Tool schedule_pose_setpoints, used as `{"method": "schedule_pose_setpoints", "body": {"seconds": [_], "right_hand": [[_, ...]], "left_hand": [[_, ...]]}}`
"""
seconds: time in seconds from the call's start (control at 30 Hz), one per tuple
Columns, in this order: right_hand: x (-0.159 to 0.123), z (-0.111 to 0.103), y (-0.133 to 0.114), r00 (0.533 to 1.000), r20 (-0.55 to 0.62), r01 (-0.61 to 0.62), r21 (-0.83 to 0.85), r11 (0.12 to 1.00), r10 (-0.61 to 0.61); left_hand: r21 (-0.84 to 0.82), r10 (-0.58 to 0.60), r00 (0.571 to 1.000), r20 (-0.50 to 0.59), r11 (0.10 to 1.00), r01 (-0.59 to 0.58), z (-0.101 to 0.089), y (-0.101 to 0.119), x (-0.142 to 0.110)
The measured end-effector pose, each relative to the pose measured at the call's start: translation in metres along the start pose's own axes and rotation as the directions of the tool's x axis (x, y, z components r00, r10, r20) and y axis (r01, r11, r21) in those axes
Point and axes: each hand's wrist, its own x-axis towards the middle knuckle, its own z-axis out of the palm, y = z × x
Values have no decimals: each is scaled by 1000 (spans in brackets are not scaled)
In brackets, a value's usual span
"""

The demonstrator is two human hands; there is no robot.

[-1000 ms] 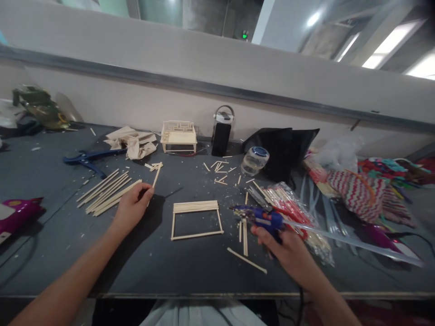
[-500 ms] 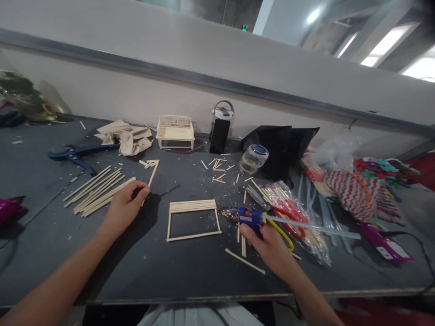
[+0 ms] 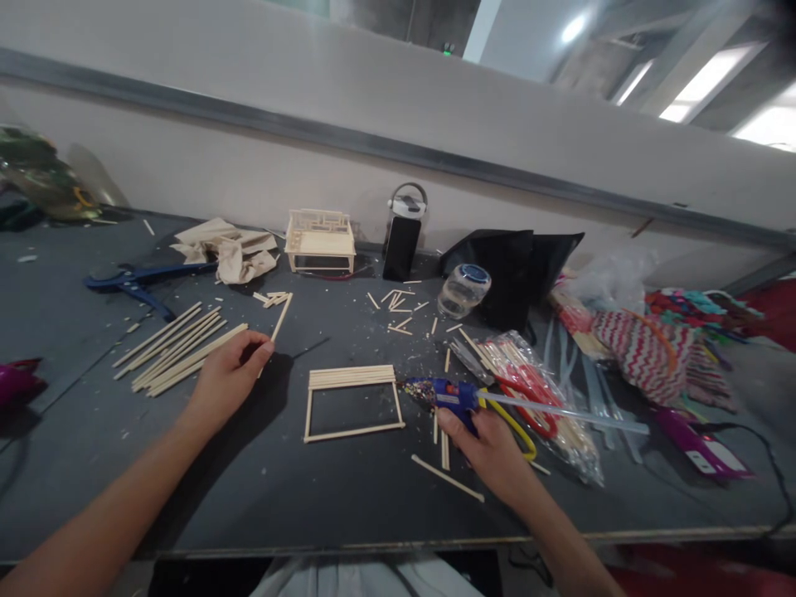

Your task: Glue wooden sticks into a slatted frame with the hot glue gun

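I take the wooden frame (image 3: 351, 378) as the reference; it lies flat on the bench (image 3: 261, 506), with slats packed along its far edge and the remainder uncovered. My left hand (image 3: 231, 369), to the left of the frame and apart from it, pinches a single stick (image 3: 281, 320) between thumb and fingers. My right hand (image 3: 494, 452), to the right of the frame, grips the glue gun (image 3: 457, 396), its nozzle directed at the frame's right side, by the end of the slats. Whether the tip touches the wood I cannot tell from this view. I judge the step in hand to be applying adhesive for a further slat. The next move calls for a small bead on each side rail, just nearer than the last slat, then the held stick laid across, parallel and flush at both ends. Caution: keep the nozzle clear of the fingers. Further sticks (image 3: 180, 352) lie left of the frame, beyond the left hand.
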Motion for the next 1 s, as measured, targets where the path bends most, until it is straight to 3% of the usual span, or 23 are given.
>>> {"method": "schedule_pose_setpoints", "body": {"seconds": [1.0], "right_hand": [[0,-4,-3,1000,25,-12,26,1000,12]], "left_hand": [[3,-23,1000,4,1000,23,0,0,0]]}}
